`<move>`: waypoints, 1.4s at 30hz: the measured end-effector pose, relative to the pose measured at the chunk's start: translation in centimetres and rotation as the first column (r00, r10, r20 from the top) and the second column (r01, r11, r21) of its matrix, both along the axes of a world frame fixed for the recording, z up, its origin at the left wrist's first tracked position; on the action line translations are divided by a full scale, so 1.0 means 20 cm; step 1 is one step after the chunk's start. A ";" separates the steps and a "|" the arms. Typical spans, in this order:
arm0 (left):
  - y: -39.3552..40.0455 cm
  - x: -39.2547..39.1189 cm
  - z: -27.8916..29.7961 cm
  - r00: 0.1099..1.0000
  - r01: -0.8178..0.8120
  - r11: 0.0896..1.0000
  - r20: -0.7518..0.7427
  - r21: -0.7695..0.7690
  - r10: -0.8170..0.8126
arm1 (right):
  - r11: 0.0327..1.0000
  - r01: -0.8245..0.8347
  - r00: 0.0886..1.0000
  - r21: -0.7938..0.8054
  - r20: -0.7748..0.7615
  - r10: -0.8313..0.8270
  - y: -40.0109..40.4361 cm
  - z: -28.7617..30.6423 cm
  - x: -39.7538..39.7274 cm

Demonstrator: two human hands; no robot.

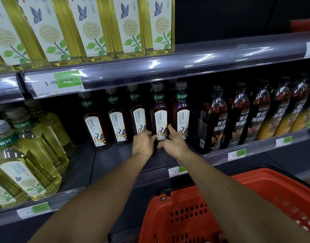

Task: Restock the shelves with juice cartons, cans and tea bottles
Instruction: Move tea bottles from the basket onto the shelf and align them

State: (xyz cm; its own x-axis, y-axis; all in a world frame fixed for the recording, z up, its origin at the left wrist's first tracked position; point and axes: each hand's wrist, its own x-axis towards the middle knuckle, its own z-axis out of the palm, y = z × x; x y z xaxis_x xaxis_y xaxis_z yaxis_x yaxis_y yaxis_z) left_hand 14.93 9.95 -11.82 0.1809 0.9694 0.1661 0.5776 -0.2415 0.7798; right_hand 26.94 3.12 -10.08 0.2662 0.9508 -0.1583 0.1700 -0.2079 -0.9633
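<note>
Both hands reach into the middle shelf (115, 160). The left hand (143, 143) and right hand (173, 140) clasp the base of one dark tea bottle (159, 113) from either side, fingers curled round it. It stands upright, fourth in a row of five, well back from the shelf's front edge. A red basket (238, 207) sits below.
</note>
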 end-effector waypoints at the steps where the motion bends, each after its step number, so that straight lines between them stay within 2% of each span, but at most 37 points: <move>1: -0.01 0.00 0.00 0.999 -0.006 1.000 0.045 -0.013 0.007 | 1.000 -0.005 1.000 -0.005 -0.024 0.005 0.00 0.00 0.01; 8: -0.08 0.00 -0.02 0.961 0.085 0.993 0.271 -0.082 -0.060 | 0.999 -0.030 0.995 0.036 -0.091 0.033 0.00 0.00 0.00; 13: -0.07 0.00 -0.03 0.965 0.072 0.995 0.258 -0.074 -0.051 | 0.999 -0.020 0.994 0.038 -0.110 0.024 0.01 0.02 0.04; 18: -0.06 -0.01 -0.01 0.989 0.096 0.992 0.121 -0.086 -0.085 | 0.999 -0.006 0.991 0.046 -0.135 0.012 0.02 0.03 0.02; 22: -0.04 -0.01 -0.01 0.984 0.134 0.981 0.139 -0.144 -0.114 | 0.999 -0.014 0.994 0.032 -0.110 0.017 0.01 0.02 0.04; 25: -0.03 0.00 -0.03 0.983 0.129 0.982 0.144 -0.137 -0.109 | 0.999 -0.011 1.000 0.046 -0.013 0.012 0.01 0.05 0.05; 28: -0.02 0.00 -0.03 0.990 0.087 0.992 0.123 -0.096 -0.075 | 0.981 0.101 0.988 0.166 0.100 -0.119 0.03 0.16 0.07; 31: -0.05 0.03 -0.02 0.986 0.048 0.998 0.163 -0.043 -0.040 | 0.963 0.081 0.973 0.255 0.191 -0.132 0.04 0.32 0.09; 34: -0.08 0.05 0.04 0.983 -0.098 0.973 0.176 0.211 0.061 | 0.900 0.047 0.848 0.434 0.459 -0.266 0.05 0.46 0.10; 36: -0.07 0.05 0.11 0.985 -0.090 0.944 0.166 0.319 0.038 | 0.855 -0.025 0.728 0.518 0.596 -0.339 0.08 0.54 0.11; 38: -0.05 0.04 0.15 0.996 -0.022 0.947 0.087 0.321 -0.007 | 0.873 -0.107 0.675 0.475 0.680 -0.287 0.11 0.59 0.12; 40: -0.03 0.05 0.16 1.000 0.018 0.963 -0.020 0.269 -0.013 | 0.929 -0.157 0.693 0.335 0.707 -0.138 0.15 0.63 0.10; 42: -0.04 0.07 0.12 0.999 0.026 0.985 -0.043 0.170 -0.019 | 0.963 -0.169 0.708 0.211 0.706 -0.030 0.21 0.66 0.09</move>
State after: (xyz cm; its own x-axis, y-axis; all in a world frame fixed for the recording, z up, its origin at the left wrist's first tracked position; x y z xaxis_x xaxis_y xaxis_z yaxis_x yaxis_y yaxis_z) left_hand 16.41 9.17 -9.50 0.2120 0.9231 0.3209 0.6013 -0.3821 0.7018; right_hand 28.67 7.25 3.16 0.1361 0.9500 0.2811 0.8162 0.0533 -0.5753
